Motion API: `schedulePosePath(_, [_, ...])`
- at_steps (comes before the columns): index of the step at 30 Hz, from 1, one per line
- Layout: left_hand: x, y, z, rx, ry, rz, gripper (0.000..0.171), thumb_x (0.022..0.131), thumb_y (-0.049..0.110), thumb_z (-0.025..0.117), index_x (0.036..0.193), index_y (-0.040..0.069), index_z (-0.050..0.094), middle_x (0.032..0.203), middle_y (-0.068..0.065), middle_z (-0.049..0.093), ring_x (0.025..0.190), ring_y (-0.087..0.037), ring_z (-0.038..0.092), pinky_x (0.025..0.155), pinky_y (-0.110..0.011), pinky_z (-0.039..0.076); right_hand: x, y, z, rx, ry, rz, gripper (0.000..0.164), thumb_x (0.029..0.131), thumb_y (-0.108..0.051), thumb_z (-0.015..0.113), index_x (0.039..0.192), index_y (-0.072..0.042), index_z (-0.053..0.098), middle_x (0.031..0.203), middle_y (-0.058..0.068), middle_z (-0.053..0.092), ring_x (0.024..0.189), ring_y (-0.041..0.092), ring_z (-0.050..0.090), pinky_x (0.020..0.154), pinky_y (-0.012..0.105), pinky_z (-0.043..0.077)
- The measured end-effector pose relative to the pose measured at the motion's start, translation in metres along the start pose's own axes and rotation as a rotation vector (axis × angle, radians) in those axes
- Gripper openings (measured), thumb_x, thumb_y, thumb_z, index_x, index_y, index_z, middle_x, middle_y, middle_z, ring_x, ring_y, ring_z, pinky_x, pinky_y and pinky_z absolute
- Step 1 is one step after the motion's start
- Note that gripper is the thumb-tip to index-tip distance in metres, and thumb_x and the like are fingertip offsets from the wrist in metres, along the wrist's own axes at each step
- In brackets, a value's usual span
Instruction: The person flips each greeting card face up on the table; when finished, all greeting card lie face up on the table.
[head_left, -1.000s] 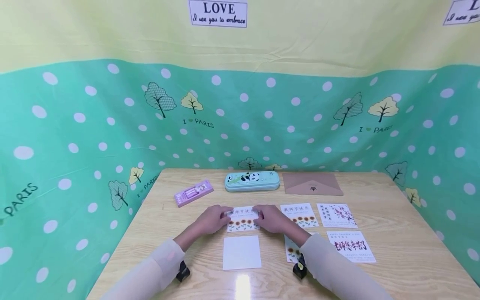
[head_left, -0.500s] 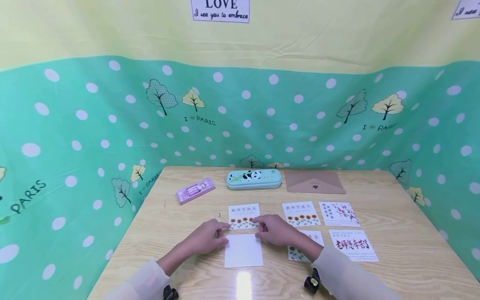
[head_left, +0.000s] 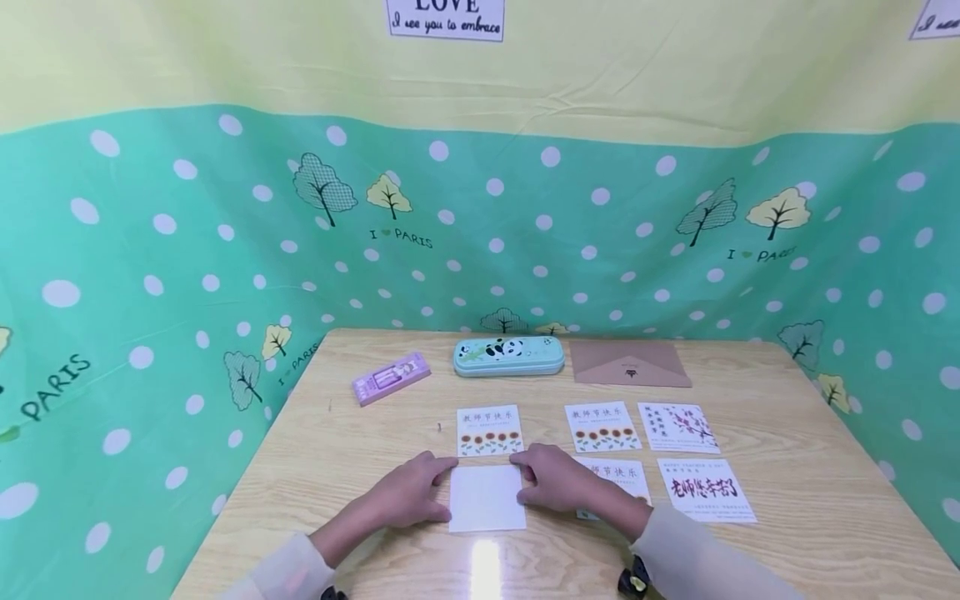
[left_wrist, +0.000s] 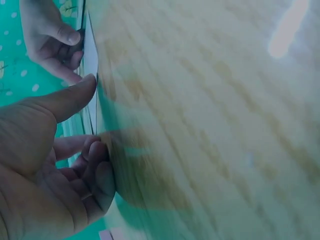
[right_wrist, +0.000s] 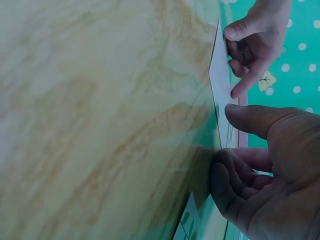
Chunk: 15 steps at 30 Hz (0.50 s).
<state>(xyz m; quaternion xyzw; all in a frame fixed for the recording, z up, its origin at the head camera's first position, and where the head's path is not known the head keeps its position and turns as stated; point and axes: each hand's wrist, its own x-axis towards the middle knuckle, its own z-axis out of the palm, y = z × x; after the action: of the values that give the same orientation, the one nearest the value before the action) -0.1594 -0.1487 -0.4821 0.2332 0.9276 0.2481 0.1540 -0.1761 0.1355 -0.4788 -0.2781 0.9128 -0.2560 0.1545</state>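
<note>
A blank white square card (head_left: 487, 498) lies flat on the table between my hands. At its left edge rests my left hand (head_left: 411, 490), thumb near the lower corner and index finger near the upper one. My right hand (head_left: 557, 479) touches the right edge in the same spread way. In both wrist views the thumb and index finger are apart along the card's edge, while the other fingers curl inward. Just beyond the blank card lies a sunflower greeting card (head_left: 489, 429), with a narrow gap between them.
To the right lie another sunflower card (head_left: 603, 427), a partly covered sunflower card (head_left: 615, 473), a blossom card (head_left: 678, 427) and a red-lettered card (head_left: 707, 490). Along the back are a purple box (head_left: 392, 379), a panda pencil case (head_left: 508, 357) and a brown envelope (head_left: 630, 363).
Both hands have left the sunflower card's sides and come nearer, to the blank card's edges. The cards stay in about the same places.
</note>
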Motion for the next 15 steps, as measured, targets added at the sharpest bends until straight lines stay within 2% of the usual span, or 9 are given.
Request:
schedulePosePath(3, [-0.0011,0.0013,0.0007,0.015,0.008,-0.005,0.081,0.074,0.031,0.088,0.144,0.006,0.055,0.095,0.004,0.053,0.079,-0.008,0.048,0.069,-0.026,0.045,-0.0005,-0.0014,0.0012,-0.030,0.014,-0.012,0.018,0.084,-0.017,0.080,0.095,-0.012,0.067,0.071,-0.007,0.042,0.063,0.005,0.036,0.057,0.020,0.031])
schedulePosePath(4, [-0.0014,0.0016,0.0011,0.018,0.012,-0.007,0.080,0.074,0.031,0.088,0.143,0.007,0.056,0.095,0.005,0.053,0.079,-0.008,0.048,0.069,-0.026,0.045,-0.0008,-0.0020,0.0014,-0.038,0.020,-0.019,0.018,0.083,-0.017,0.080,0.089,-0.014,0.063,0.071,-0.008,0.041,0.063,0.005,0.036,0.057,0.020,0.031])
schedulePosePath(6, [-0.0021,0.0019,0.0015,0.016,0.018,-0.007,0.077,0.074,0.031,0.088,0.142,0.008,0.057,0.094,0.005,0.053,0.079,-0.008,0.049,0.068,-0.026,0.045,-0.0014,-0.0026,0.0018,-0.048,0.032,-0.028,0.019,0.083,-0.016,0.080,0.086,-0.014,0.061,0.070,-0.008,0.040,0.063,0.005,0.035,0.057,0.020,0.030])
schedulePosePath(8, [-0.0024,0.0021,0.0017,0.009,0.020,-0.005,0.073,0.075,0.030,0.088,0.139,0.009,0.060,0.094,0.005,0.054,0.079,-0.008,0.049,0.069,-0.026,0.045,-0.0021,-0.0034,0.0018,-0.044,0.040,-0.025,0.019,0.082,-0.015,0.080,0.097,-0.011,0.068,0.072,-0.008,0.042,0.064,0.005,0.036,0.058,0.021,0.032])
schedulePosePath(10, [-0.0023,0.0019,0.0018,0.005,0.022,-0.001,0.069,0.074,0.029,0.088,0.136,0.011,0.061,0.094,0.005,0.054,0.080,-0.008,0.049,0.069,-0.026,0.045,-0.0027,-0.0038,0.0025,-0.042,0.044,-0.019,0.033,0.082,-0.014,0.080,0.112,-0.007,0.070,0.074,-0.008,0.044,0.065,0.005,0.038,0.059,0.021,0.034])
schedulePosePath(13, [-0.0015,0.0015,0.0017,-0.008,0.019,0.001,0.066,0.074,0.028,0.088,0.132,0.013,0.063,0.095,0.006,0.054,0.081,-0.008,0.049,0.071,-0.026,0.046,-0.0036,-0.0046,0.0037,-0.028,0.044,-0.002,0.056,0.081,-0.014,0.080,0.133,-0.001,0.064,0.077,-0.007,0.048,0.067,0.005,0.040,0.060,0.022,0.037])
schedulePosePath(15, [-0.0008,0.0009,0.0019,-0.014,0.014,-0.001,0.066,0.073,0.028,0.089,0.131,0.013,0.062,0.095,0.006,0.054,0.082,-0.008,0.049,0.072,-0.026,0.046,-0.0041,-0.0049,0.0052,-0.026,0.040,0.005,0.060,0.081,-0.016,0.080,0.136,0.000,0.062,0.078,-0.007,0.049,0.068,0.005,0.041,0.060,0.022,0.038])
